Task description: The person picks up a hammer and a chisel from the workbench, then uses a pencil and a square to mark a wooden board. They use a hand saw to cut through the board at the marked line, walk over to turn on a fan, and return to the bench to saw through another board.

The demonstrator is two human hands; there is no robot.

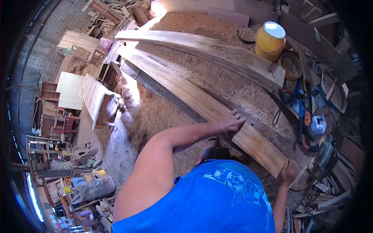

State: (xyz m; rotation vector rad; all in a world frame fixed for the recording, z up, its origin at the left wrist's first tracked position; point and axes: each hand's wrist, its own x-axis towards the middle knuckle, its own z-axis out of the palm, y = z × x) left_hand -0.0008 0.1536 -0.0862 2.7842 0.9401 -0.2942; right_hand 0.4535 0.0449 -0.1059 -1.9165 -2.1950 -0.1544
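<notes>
On the sawdust-covered bench [233,89], long plank [217,112] lies lengthwise; left hand [230,122] pressed flat on top, fingers spread, not gripping; right hand [288,172] w/ fingers curled round near end; looks like positioning; next push prob. needs steady, even pressure.

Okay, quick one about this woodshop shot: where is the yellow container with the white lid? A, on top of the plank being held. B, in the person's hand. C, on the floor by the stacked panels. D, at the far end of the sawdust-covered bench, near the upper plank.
D: the yellow container stands at the far end of the sawdust-covered bench, beside the upper plank, away from both hands.
</notes>
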